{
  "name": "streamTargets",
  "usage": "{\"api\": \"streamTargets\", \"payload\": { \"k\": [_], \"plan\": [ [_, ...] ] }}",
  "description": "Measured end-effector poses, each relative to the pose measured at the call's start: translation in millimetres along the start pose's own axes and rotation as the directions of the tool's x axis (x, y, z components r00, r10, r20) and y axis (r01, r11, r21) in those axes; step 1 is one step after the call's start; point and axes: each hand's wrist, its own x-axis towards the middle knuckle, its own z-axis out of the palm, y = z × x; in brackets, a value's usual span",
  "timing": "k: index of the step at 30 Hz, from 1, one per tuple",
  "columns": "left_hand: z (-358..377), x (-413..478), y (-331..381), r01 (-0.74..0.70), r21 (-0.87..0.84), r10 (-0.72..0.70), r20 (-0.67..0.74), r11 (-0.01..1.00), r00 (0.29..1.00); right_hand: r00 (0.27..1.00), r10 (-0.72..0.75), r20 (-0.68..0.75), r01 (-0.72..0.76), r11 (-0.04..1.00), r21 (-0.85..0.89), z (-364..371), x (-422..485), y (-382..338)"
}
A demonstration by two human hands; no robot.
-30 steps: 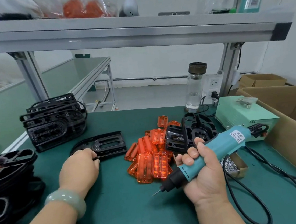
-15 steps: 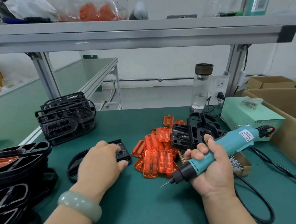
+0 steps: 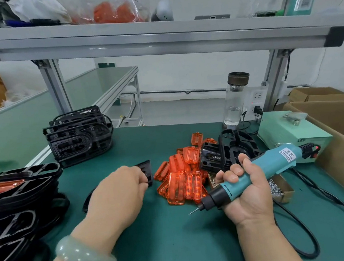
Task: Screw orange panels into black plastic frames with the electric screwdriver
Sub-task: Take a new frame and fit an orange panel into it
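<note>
Your left hand (image 3: pixel 118 191) lies left of centre over a flat black frame (image 3: pixel 147 170) on the green bench (image 3: pixel 179 246), its fingers curled onto the frame's right end and gripping it. Your right hand (image 3: pixel 247 192), right of centre, is clenched round the electric screwdriver (image 3: pixel 274 162), whose bit is aimed down-left. The screwdriver is just beside the pile of orange panels (image 3: pixel 184 178) at centre.
</note>
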Motion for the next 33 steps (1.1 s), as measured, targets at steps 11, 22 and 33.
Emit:
{"api": "streamTargets", "payload": {
  "k": [11, 22, 33],
  "plan": [
    [-29, -14, 0, 0.127, -0.626, -0.318, -0.204, 0.77, 0.926, 1.0, -0.002, -0.006, 0.002, 1.0, 0.011, -1, 0, -2],
    [7, -48, -19, 0.234, -0.968, -0.453, 0.247, -0.086, 0.857, 1.0, -0.022, -0.017, 0.023, 0.999, 0.029, -2, 2, -5],
    [19, -72, -25, 0.4, -0.912, -0.453, 0.396, -0.092, 0.799, 0.999, -0.038, -0.023, 0.038, 0.999, 0.022, -2, 1, -8]
  ]
}}
